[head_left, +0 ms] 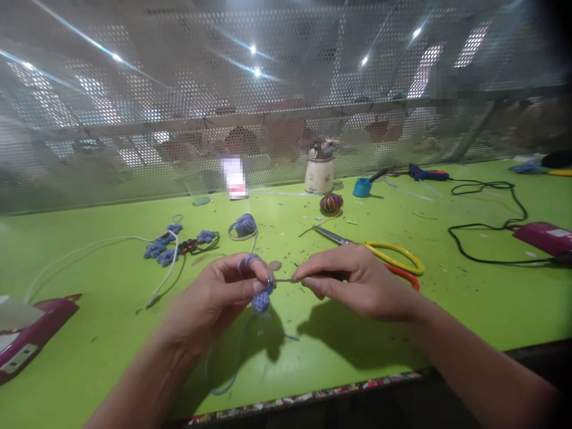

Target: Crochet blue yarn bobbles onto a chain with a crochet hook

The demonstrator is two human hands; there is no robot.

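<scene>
Between thumb and fingers, my left hand [227, 290] pinches a small blue-purple crochet piece [261, 300], with yarn looped round its index finger. My right hand [353, 277] is closed on a thin crochet hook [282, 280], whose far end meets the piece at the left fingertips. From the left hand the yarn runs back to a blue-purple yarn ball [245, 224], which sits in a ring-shaped item. A loose yarn tail hangs below the piece and curls on the green table [339, 363]. Behind the right hand lie scissors [393, 256] with yellow and red handles.
Finished-looking blue crochet flowers [161, 250] and a white cable [102, 239] lie at left, near a magenta power strip [40, 333]. Further back stand a multicoloured yarn ball [331, 203], a cream bottle [319, 170] and a blue pot [362, 187]. Black cord and another magenta strip [543, 241] lie right.
</scene>
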